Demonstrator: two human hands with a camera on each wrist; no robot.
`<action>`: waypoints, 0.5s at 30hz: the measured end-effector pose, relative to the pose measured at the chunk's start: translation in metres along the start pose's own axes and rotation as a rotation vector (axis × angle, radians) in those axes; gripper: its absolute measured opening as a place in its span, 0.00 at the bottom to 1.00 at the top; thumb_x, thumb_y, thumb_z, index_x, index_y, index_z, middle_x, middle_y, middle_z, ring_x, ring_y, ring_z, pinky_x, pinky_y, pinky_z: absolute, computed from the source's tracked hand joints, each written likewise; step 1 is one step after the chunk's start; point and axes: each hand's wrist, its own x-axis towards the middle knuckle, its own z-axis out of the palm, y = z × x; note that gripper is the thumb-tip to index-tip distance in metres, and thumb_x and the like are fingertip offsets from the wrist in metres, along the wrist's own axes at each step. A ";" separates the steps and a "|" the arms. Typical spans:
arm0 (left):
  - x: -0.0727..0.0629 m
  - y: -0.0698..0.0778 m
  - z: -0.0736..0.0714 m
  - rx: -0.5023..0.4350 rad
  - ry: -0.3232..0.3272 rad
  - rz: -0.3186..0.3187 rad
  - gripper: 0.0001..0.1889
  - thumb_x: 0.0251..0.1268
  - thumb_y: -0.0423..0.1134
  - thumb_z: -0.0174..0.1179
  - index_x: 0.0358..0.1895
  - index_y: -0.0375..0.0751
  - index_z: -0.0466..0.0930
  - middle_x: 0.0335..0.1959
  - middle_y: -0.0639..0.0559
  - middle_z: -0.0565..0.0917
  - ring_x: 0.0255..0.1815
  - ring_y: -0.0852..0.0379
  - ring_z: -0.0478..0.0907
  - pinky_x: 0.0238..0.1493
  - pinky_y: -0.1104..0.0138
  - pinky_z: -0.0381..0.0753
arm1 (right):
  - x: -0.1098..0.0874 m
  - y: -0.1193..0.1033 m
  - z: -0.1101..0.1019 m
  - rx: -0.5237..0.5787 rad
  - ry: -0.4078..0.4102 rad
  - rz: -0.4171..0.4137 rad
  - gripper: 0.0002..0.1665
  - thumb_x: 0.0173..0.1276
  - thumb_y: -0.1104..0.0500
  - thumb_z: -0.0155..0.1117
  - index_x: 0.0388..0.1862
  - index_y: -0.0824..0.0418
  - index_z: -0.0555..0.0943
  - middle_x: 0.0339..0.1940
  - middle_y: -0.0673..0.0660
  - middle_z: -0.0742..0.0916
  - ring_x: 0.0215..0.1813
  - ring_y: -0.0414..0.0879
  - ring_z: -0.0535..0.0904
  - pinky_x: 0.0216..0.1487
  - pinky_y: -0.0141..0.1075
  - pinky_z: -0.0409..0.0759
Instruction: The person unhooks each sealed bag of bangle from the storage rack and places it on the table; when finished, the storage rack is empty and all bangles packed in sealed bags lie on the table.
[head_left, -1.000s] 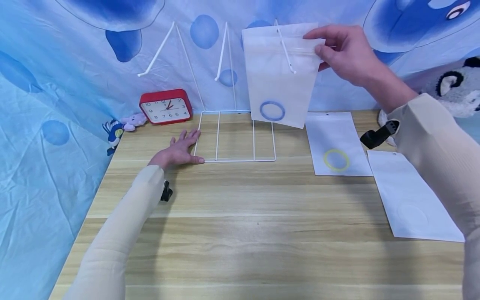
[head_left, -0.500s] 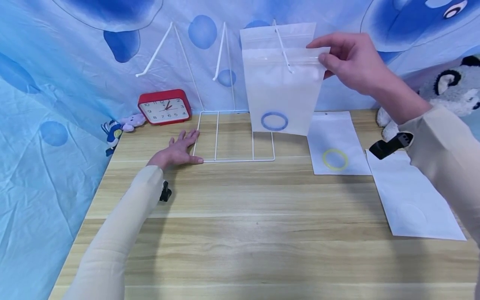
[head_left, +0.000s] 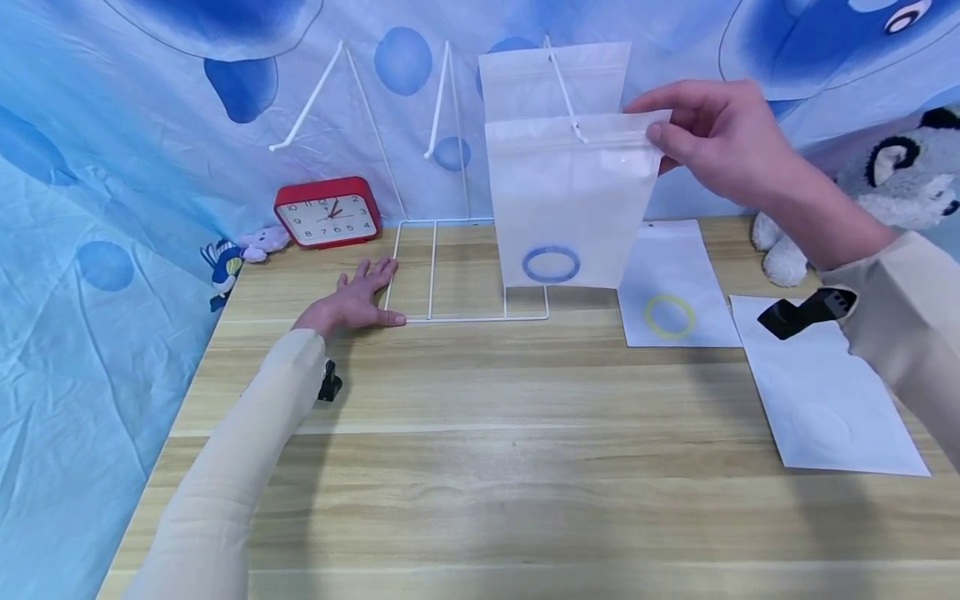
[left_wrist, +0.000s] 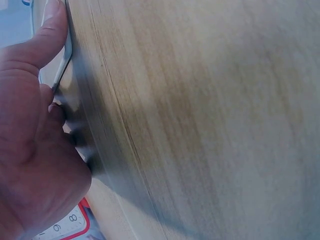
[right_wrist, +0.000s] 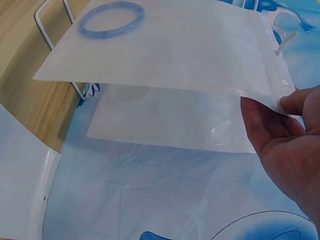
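Observation:
My right hand [head_left: 723, 142] pinches the top right corner of a white zip bag [head_left: 570, 200] with a blue ring [head_left: 551, 263] showing in its lower part. This bag is near the front tip of the right prong [head_left: 562, 87] of a white wire rack [head_left: 468, 319]; the tip sticks out in front of it. Behind it hangs a second white bag [head_left: 555, 75], farther back on the prong. In the right wrist view, a gap separates the front bag [right_wrist: 185, 45] from the rear bag [right_wrist: 170, 117]. Fingers spread, my left hand [head_left: 352, 300] rests on the rack base's left side.
Two prongs [head_left: 311, 96] on the left carry nothing. A bag with a yellow ring [head_left: 671, 250] and another white bag [head_left: 825, 392] lie on the table [head_left: 480, 467] at right. A red clock [head_left: 327, 212], small toys [head_left: 225, 267] and a plush toy [head_left: 903, 175] stand around the back.
My right hand has moved down and rightward, drawing the front bag forward along the prong, away from the rear bag. My left hand has stayed in place on the rack.

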 end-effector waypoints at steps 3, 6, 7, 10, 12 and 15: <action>0.001 0.000 0.000 -0.004 -0.004 0.003 0.59 0.60 0.59 0.68 0.82 0.42 0.35 0.82 0.43 0.33 0.79 0.39 0.22 0.72 0.39 0.23 | -0.004 -0.002 -0.001 -0.003 0.006 0.001 0.16 0.74 0.68 0.58 0.57 0.63 0.84 0.38 0.50 0.89 0.36 0.42 0.85 0.38 0.25 0.82; 0.001 0.000 0.000 -0.002 -0.007 -0.001 0.58 0.61 0.59 0.67 0.82 0.42 0.35 0.82 0.44 0.34 0.79 0.39 0.22 0.72 0.39 0.24 | -0.009 -0.005 -0.002 -0.020 0.011 0.010 0.16 0.74 0.67 0.59 0.57 0.62 0.84 0.39 0.49 0.89 0.36 0.42 0.85 0.38 0.24 0.81; 0.001 0.000 0.000 -0.001 -0.007 -0.002 0.58 0.61 0.58 0.68 0.82 0.43 0.35 0.82 0.44 0.34 0.79 0.39 0.22 0.72 0.39 0.24 | -0.011 -0.006 -0.002 -0.026 0.012 0.007 0.16 0.75 0.67 0.59 0.58 0.62 0.84 0.39 0.49 0.89 0.37 0.42 0.84 0.39 0.23 0.81; 0.001 0.000 0.000 0.002 -0.006 -0.012 0.57 0.62 0.57 0.68 0.82 0.43 0.36 0.82 0.44 0.34 0.79 0.40 0.22 0.72 0.40 0.24 | -0.015 -0.009 -0.004 -0.006 0.014 0.019 0.16 0.74 0.66 0.59 0.58 0.61 0.84 0.39 0.49 0.89 0.37 0.42 0.84 0.39 0.23 0.81; 0.002 0.000 0.000 0.004 -0.007 -0.015 0.57 0.62 0.56 0.68 0.82 0.44 0.35 0.82 0.44 0.34 0.79 0.40 0.22 0.72 0.40 0.24 | -0.016 -0.011 -0.004 0.014 0.018 0.019 0.16 0.74 0.67 0.60 0.57 0.62 0.85 0.39 0.50 0.89 0.36 0.43 0.84 0.39 0.24 0.81; 0.001 0.000 0.000 0.008 -0.007 -0.014 0.57 0.62 0.57 0.68 0.82 0.44 0.35 0.82 0.44 0.34 0.79 0.39 0.23 0.72 0.39 0.24 | -0.020 -0.014 -0.005 0.027 0.027 0.024 0.16 0.73 0.67 0.61 0.57 0.62 0.85 0.39 0.51 0.89 0.36 0.43 0.84 0.39 0.24 0.81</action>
